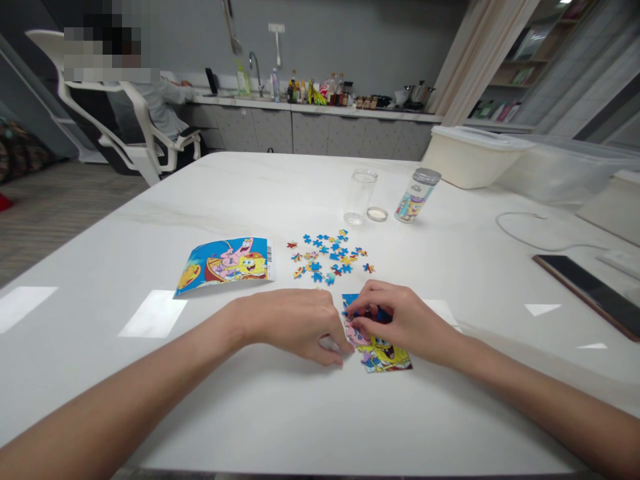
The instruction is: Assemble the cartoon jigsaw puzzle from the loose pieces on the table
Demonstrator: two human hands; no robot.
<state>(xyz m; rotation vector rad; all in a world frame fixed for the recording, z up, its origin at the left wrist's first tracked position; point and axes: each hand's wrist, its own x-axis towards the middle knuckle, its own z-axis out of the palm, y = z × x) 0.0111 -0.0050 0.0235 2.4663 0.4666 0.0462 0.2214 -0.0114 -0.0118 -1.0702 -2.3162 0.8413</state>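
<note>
— In the head view, where is the puzzle?
— On a white table, part-assembled beneath the right hand, whose thumb and index finger are brought nearly together. The left hand is curled at the puzzle's left edge, thumb parted. Whether anything is gripped cannot be told.
— And beyond?
— Loose pieces are scattered near a picture sheet. Farther back, a chair is occupied by a person, and a counter is lined with bottles.

Left grip palm down, fingers curled; right grip thumb near fingertips.
</note>
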